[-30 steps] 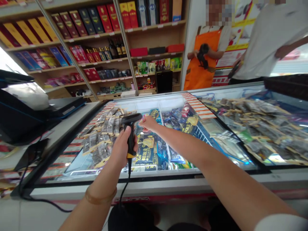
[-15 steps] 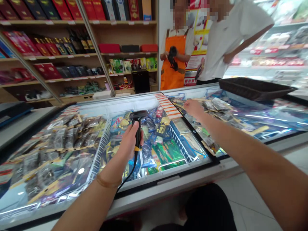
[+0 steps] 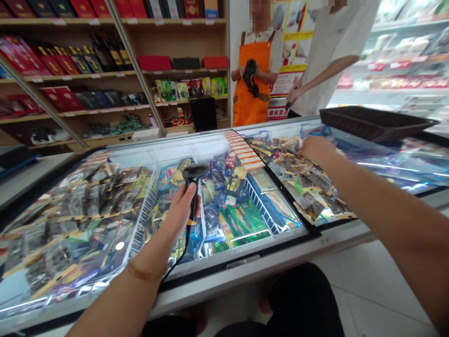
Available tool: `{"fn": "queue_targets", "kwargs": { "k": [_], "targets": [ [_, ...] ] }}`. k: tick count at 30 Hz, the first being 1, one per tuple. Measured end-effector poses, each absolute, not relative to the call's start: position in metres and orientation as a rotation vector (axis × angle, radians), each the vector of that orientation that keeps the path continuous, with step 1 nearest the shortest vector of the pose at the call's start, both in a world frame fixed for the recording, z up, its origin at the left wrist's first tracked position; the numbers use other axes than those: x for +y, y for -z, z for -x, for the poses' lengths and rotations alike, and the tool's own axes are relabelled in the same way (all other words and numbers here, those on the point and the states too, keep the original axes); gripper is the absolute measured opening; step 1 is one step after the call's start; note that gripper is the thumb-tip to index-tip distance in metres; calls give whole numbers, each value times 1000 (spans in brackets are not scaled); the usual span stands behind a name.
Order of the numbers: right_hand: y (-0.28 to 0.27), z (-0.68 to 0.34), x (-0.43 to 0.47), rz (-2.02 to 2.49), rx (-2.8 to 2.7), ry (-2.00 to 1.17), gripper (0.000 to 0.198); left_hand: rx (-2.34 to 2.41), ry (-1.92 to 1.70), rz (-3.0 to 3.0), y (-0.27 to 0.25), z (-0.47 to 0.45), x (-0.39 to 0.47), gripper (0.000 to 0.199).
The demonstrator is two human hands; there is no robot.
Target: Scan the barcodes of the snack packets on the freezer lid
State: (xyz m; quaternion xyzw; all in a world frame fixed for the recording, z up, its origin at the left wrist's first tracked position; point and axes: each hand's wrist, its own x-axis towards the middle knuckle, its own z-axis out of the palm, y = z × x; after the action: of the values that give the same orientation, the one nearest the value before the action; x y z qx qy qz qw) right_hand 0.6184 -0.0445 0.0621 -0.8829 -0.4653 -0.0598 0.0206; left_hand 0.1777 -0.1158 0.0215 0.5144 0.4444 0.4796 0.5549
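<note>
Packets with clear fronts, dark contents and tan edges point(image 3: 93, 199) lie spread across the left section of a long white chest freezer with black trim point(image 3: 252, 275) in front of us. Beyond them we see tall pale-wood shelves point(image 3: 84, 75) holding boxes, bottles and bagged goods. A white wire-mesh divider point(image 3: 145, 210) runs along the right side of these packets.

Next, over the middle section, comes our left hand point(image 3: 180, 206), a thin tan bangle point(image 3: 147, 270) around its wrist. Its fingers are wrapped around the grip of a black pistol-shaped plastic scanner point(image 3: 195, 171), upright above the goods, with a yellow-orange patch at the foot of its handle and a dark cable point(image 3: 182, 252) hanging down. Glossy blue-and-yellow packets point(image 3: 178, 245) lie below it, and shiny green packets point(image 3: 245, 217) just to the right.

Behind the freezer stands a person in a bright orange apron point(image 3: 252, 103), holding a black object point(image 3: 250, 77) in both hands. An orange-and-white striped strip point(image 3: 244, 150) lies before a black dividing bar point(image 3: 287, 196). Farther right, another person in a white short-sleeved shirt point(image 3: 328, 51) stands at the back.

Our right hand point(image 3: 317, 150) reaches over brown and tan packets point(image 3: 293, 173) in the right section. Its fingers look bent, but their tips are hidden, so we cannot tell whether they grasp anything. A shallow dark-brown rectangular tray point(image 3: 351, 125) sits just beyond it, toward the freezer's far right.
</note>
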Motion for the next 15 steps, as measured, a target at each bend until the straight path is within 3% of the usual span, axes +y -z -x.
{"fn": "queue_targets", "kwargs": {
  "k": [4, 9, 12, 15],
  "targets": [
    [-73, -594, -51, 2698, -1541, 337, 33, 1059, -1124, -1222, -20, -176, -116, 51],
    [-64, -526, -49, 2171, -1949, 583, 26, 1063, -1111, -1218, -18, -178, -115, 52],
    [-48, -465, -42, 1863, -2296, 381, 15, 1064, -1107, -1211, -16, -180, -115, 52],
    [-33, -421, -28, 1513, -2610, -22, 5, 1067, -1100, -1192, -15, -180, -116, 53]
  ]
}}
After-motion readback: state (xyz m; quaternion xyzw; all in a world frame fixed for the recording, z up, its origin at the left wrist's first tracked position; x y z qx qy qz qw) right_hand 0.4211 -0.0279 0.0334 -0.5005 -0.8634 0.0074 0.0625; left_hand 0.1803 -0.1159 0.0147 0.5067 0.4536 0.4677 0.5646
